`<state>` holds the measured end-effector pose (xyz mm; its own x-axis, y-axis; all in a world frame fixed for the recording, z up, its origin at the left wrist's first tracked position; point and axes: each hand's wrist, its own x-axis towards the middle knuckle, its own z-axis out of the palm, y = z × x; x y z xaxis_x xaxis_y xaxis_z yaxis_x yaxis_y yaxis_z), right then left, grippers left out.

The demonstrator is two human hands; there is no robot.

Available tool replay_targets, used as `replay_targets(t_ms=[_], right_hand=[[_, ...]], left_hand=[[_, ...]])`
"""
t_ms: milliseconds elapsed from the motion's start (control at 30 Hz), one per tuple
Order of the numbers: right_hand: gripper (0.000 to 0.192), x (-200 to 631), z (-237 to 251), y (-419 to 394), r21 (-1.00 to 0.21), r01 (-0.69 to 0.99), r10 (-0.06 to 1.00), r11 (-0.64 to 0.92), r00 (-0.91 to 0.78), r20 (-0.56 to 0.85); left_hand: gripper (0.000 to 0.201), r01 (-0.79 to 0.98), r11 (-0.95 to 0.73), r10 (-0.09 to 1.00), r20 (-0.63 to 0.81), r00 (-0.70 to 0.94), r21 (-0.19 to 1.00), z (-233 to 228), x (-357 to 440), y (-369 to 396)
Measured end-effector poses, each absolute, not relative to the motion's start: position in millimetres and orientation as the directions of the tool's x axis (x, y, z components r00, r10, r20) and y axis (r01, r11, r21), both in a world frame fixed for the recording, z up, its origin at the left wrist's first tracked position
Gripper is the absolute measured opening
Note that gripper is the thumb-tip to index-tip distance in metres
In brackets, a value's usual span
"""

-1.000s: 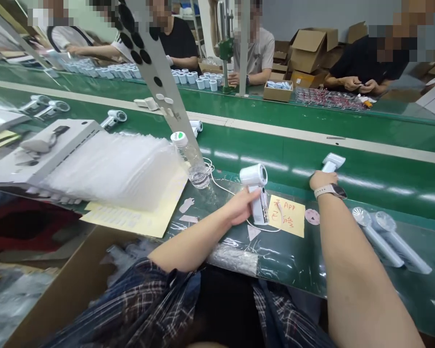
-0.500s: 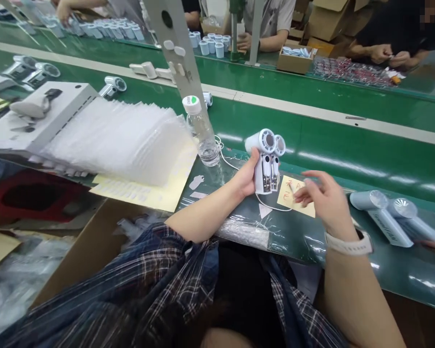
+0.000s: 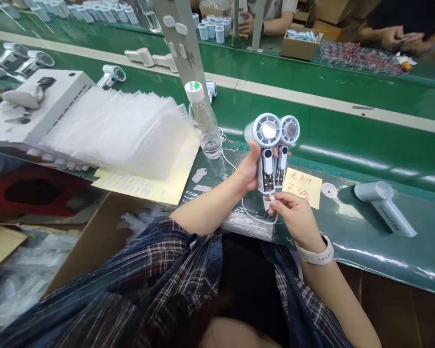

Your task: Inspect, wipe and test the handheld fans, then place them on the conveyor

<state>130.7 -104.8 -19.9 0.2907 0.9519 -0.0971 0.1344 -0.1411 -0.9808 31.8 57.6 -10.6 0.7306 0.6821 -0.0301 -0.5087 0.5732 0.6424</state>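
Green conveyor bench (image 3: 366, 145) — left hand (image 3: 247, 170) grips two upright fans (image 3: 274, 150), right hand (image 3: 292, 215) pinching the cable plug (image 3: 270, 197) just beneath.

Left hand (image 3: 249, 170) grips two fans (image 3: 273, 150) — right hand (image 3: 293, 218) pinches the cable (image 3: 247, 212).

Left hand (image 3: 248, 169) raised, fingers curled in grip; right hand (image 3: 293, 217) just below, fingers apparently pinched; forearms converging.

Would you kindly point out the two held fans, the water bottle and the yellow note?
fans (image 3: 267, 145), head view, left fan's handle.
water bottle (image 3: 204, 121), head view, clear body.
yellow note (image 3: 304, 186), head view, paper's middle.
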Motion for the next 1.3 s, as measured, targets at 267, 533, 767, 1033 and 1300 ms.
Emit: replay_targets(t_ms=[267,533,767,1033,1300], right_hand=[[0.053,107.9,-11.0,-105.2,-0.998,-0.002,0.940,-0.058,0.338,-0.056],[0.037,113.6,-4.7,-106.8,-0.999,-0.012,0.922,-0.049,0.384,-0.050],[0.046,103.0,-10.5,-106.6,-0.997,-0.061,0.906,-0.040,0.418,-0.062],[0.051,92.7,-17.9,-108.6,-0.992,-0.126,0.890,-0.014,0.451,-0.070],[0.045,92.8,-17.0,-115.9,-0.999,-0.043,0.886,0.002,0.464,-0.018]], left_hand=[[0.085,-0.547,0.512,0.720,0.016,0.694,0.663,-8.8,31.7,49.2],[0.077,-0.570,0.554,0.736,-0.039,0.675,0.607,1.0,30.0,49.4],[0.075,-0.542,0.550,0.743,-0.077,0.665,0.635,7.3,29.7,43.8],[0.082,-0.558,0.509,0.763,-0.044,0.645,0.655,-8.3,34.7,39.3],[0.098,-0.535,0.480,0.729,0.023,0.684,0.695,-11.0,36.5,37.9]])
